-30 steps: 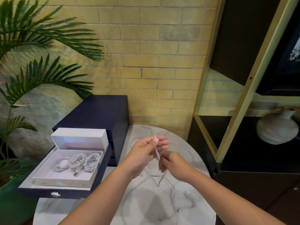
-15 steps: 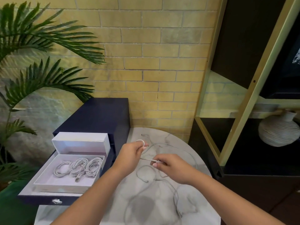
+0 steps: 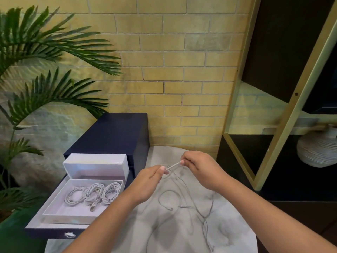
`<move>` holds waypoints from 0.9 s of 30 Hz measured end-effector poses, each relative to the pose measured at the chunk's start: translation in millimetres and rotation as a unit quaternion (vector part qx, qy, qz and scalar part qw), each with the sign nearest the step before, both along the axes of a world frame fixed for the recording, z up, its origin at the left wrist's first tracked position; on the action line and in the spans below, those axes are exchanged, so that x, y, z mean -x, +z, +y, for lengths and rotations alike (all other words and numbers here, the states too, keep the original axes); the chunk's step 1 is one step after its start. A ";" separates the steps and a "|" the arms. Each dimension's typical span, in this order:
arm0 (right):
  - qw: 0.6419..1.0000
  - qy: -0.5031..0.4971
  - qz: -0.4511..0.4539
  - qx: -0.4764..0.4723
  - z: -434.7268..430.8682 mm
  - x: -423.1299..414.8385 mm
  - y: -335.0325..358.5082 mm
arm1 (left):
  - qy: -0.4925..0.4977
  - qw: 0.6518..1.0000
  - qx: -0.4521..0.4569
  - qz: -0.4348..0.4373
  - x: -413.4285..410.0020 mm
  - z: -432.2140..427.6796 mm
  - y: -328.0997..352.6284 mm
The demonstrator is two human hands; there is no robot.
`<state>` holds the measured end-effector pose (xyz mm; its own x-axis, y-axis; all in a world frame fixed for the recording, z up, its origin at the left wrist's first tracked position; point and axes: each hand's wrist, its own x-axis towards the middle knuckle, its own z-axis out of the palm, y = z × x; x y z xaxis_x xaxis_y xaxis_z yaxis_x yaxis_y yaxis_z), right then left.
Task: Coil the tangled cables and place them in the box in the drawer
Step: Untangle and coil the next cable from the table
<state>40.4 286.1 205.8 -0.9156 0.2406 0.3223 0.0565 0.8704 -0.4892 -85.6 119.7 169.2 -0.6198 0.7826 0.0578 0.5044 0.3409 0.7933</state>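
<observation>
The left hand (image 3: 145,185) and right hand (image 3: 202,172) hold a cable (image 3: 173,165) over the table (image 3: 237,230). At nine o'clock from them, the box (image 3: 60,209) sits in the drawer (image 3: 47,232), with three coils (image 3: 94,194) in it. The vase (image 3: 317,150) is at three o'clock.

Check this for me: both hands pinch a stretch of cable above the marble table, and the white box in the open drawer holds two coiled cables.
One slip: the head view shows three coiled cables in the white box, not two. The left hand and right hand do pinch the cable above the marble table; the drawer is open.
</observation>
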 end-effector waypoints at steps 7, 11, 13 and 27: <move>1.000 -0.011 0.016 -0.011 11.8 1.8 15.3 | -0.058 0.997 0.002 0.044 -14.0 -1.9 5.2; 0.999 -0.026 0.026 0.011 19.3 -0.1 23.3 | -0.039 0.999 -0.031 0.016 -19.3 1.7 8.7; 0.999 -0.036 0.029 0.019 23.6 -2.2 23.3 | -0.037 0.998 -0.052 -0.010 -20.3 2.3 12.5; 0.988 -0.088 -0.047 0.114 -3.0 1.4 -22.4 | -0.035 0.928 -0.230 -0.292 -40.2 20.8 42.4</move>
